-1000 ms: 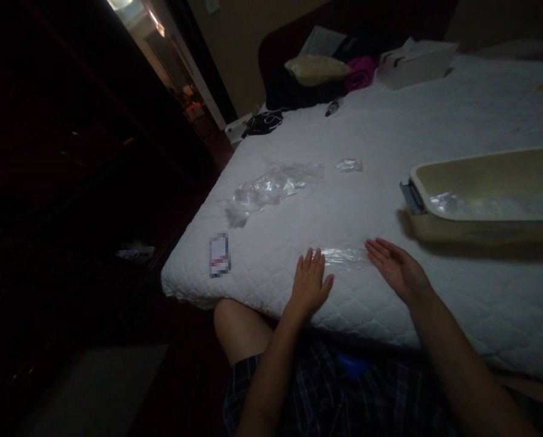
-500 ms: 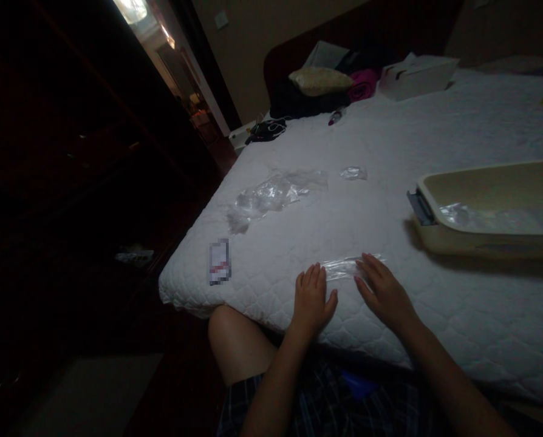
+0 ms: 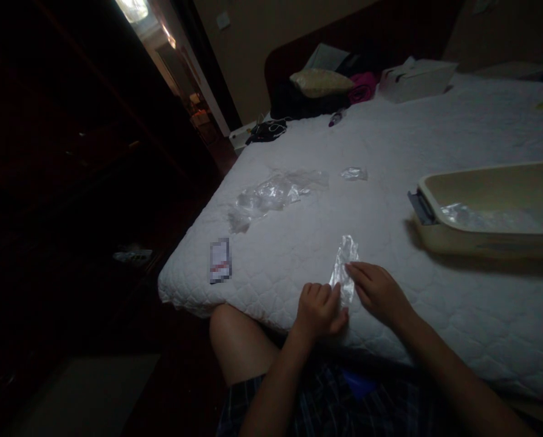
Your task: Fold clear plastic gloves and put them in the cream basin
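Note:
A folded strip of clear plastic bag [image 3: 346, 249] lies lengthwise away from me on the white quilted bed cover. My right hand [image 3: 381, 294] pinches its right edge with the fingertips. On the other side, my left hand [image 3: 317, 311] has its fingers curled, with the index finger and thumb at the bag's near left edge. The bag's near end is partly hidden between the hands. Farther off, a larger crumpled clear plastic bag [image 3: 271, 193] is spread on the bed, and a small clear plastic piece [image 3: 354, 173] rests to its right.
A cream plastic bin [image 3: 481, 241] with a grey handle latch stands at the right, clear plastic inside. A phone-like flat object [image 3: 220, 261], blurred out, lies near the left bed edge. At the back are a white box [image 3: 417, 79], a cushion [image 3: 321, 82] and a magenta roll [image 3: 361, 88].
The plastic strip has turned from lying crosswise to pointing away from me. My hands have gone from lying flat on it to closed fingers at its edges.

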Tool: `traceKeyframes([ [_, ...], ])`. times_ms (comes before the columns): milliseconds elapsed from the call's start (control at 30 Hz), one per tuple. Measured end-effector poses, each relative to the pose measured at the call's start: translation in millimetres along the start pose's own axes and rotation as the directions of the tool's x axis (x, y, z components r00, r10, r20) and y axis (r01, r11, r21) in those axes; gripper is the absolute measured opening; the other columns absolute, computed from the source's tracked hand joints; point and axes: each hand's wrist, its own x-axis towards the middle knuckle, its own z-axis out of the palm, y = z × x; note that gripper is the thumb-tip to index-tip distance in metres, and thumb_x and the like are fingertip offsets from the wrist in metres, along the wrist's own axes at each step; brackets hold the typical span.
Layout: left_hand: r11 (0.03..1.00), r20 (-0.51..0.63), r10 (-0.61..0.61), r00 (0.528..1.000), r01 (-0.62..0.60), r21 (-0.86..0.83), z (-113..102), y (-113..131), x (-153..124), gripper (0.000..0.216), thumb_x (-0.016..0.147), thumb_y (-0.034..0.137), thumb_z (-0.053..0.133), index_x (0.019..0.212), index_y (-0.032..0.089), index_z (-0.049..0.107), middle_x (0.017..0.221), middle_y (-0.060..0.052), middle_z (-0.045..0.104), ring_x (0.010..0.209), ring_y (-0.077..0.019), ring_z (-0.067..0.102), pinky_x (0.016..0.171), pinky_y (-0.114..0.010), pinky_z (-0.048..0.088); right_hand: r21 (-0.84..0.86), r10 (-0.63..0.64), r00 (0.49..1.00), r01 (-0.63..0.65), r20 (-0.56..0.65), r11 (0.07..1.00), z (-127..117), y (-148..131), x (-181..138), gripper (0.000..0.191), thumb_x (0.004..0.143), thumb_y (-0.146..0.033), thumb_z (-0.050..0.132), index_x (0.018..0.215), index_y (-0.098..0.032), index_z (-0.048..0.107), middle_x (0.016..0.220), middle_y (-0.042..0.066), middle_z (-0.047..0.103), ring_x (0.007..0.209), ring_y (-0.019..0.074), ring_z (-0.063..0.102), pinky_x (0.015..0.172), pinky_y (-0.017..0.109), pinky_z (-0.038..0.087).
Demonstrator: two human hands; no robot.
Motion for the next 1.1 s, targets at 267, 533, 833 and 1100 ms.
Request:
traceKeyframes([
  [267, 0.998, -0.138, -0.010, 0.990, 0.001, -0.069, 8.3, -28.6, 9.1, 0.018, 0.087, 0.018, 0.049, 0.101, 0.017, 0.060, 0.102, -0.010, 0.065, 0.095, -0.0189, 0.059, 0.075, -0.033, 0.050, 0.243, -0.016, 0.999, 0.005, 0.042, 0.970, 8.6, 19.2, -0.6, 0.032, 0.083, -0.009, 0.044, 0.108, -0.021, 0.060, 0.113, 0.007, 0.064, 0.107, 0.0199, 0.057, 0.096, 0.045, 0.043],
  [533, 0.981, 0.052, 0.005, 0.999, 0.006, -0.193, 23.2, -37.7, 20.9, 0.019, 0.089, 0.022, 0.048, 0.102, 0.019, 0.062, 0.112, -0.006, 0.064, 0.113, -0.0198, 0.054, 0.088, -0.037, 0.048, 0.170, -0.036, 0.999, 0.040, -0.030, 0.985, 6.7, 18.0, 1.8, 0.027, 0.087, -0.017, 0.046, 0.109, -0.021, 0.060, 0.119, 0.010, 0.059, 0.112, 0.0219, 0.053, 0.088, 0.043, 0.047],
  [833, 0.944, 0.144, -0.124, 0.982, 0.161, -0.288, 24.1, -37.7, 21.4, 0.023, 0.088, 0.020, 0.049, 0.109, 0.019, 0.059, 0.108, -0.004, 0.065, 0.110, -0.0161, 0.054, 0.092, -0.035, 0.046, 0.167, 0.003, 0.998, -0.013, 0.060, 0.986, 6.8, 15.2, -1.0, 0.027, 0.086, -0.019, 0.045, 0.108, -0.019, 0.061, 0.102, 0.009, 0.067, 0.092, 0.0207, 0.062, 0.081, 0.040, 0.048],
  [1100, 0.772, 0.219, -0.412, 0.885, 0.466, -0.432, 27.6, -33.3, 32.6, 0.016, 0.083, 0.026, 0.058, 0.095, 0.020, 0.066, 0.093, -0.003, 0.067, 0.092, -0.0148, 0.059, 0.085, -0.030, 0.047, 0.256, 0.254, 0.955, -0.287, 0.152, 0.923, 7.5, 13.8, 6.0, 0.025, 0.086, -0.032, 0.044, 0.092, -0.020, 0.065, 0.088, 0.007, 0.070, 0.082, 0.0215, 0.065, 0.073, 0.038, 0.049],
])
